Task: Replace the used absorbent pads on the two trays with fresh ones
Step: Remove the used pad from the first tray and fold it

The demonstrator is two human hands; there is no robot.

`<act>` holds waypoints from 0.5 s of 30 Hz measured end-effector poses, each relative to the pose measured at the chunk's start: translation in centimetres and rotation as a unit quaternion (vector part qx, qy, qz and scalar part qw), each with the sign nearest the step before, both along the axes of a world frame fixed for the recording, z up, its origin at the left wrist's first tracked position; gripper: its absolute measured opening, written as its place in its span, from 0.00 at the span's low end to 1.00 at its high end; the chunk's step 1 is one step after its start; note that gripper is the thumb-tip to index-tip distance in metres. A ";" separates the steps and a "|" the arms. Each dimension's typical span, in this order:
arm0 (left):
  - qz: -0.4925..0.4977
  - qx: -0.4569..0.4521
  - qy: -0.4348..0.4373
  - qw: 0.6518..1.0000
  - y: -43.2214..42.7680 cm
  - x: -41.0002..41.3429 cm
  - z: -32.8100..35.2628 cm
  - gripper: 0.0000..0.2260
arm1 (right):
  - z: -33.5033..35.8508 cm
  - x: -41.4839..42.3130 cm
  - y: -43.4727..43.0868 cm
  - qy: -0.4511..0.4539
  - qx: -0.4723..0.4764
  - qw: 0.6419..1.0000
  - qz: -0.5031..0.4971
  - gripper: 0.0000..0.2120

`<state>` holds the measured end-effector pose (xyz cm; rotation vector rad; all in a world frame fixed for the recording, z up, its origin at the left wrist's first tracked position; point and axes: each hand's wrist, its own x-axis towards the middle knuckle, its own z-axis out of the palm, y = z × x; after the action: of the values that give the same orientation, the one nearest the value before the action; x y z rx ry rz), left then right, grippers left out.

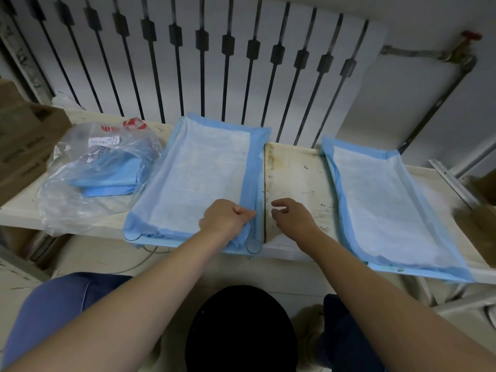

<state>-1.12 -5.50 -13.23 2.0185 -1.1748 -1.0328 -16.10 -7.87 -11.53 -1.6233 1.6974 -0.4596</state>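
Head view is showing a person working at a pale shelf (24, 208) w/ both bare forearms reaching fwd. The L hand (225, 218) is clenching round the blue border of the left pad (198, 173) at its near R corner, bunching the edge there. That pad is lying over the left tray (253, 248), whose clear rounded rim is peeking out under the near edge. The R hand (291, 216) is hovering over the stained white surface (295, 178) btw the two pads, fingers loosely curled and grasping nothing, just beside the L hand but not touching it. The right pad (386, 205) is lying flat, white centre up w/ blue border round it, on the right tray (418, 275), well apart from both hands. At the shelf's L end a clear plastic bag (80, 213) is sitting w/ folded blue pads (107, 181) inside, close to the left pad's far side. Cardboard boxes (24, 135) are standing further L. Dark vertical bars (228, 63) are running along the white wall behind, and a pipe w/ a red valve (471, 36) is showing top R.
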 end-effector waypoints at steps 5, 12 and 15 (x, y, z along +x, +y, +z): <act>0.019 -0.029 0.087 0.996 0.6 1.0 0.9 0.11 | 0.5 1.3 -0.5 -0.028 -0.036 0.999 0.014 0.17; 0.031 -0.038 0.123 0.991 0.9 1.9 1.3 0.11 | 1.2 3.0 -0.5 -0.027 -0.058 0.996 0.064 0.17; 0.029 -0.043 0.121 0.991 0.9 2.3 1.4 0.10 | 1.3 3.6 -0.6 -0.010 -0.068 0.994 0.081 0.18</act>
<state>1.14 -4.60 -11.87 1.7922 -1.0113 -1.1406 -12.49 -8.48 -10.24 -1.8323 1.5326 -0.5178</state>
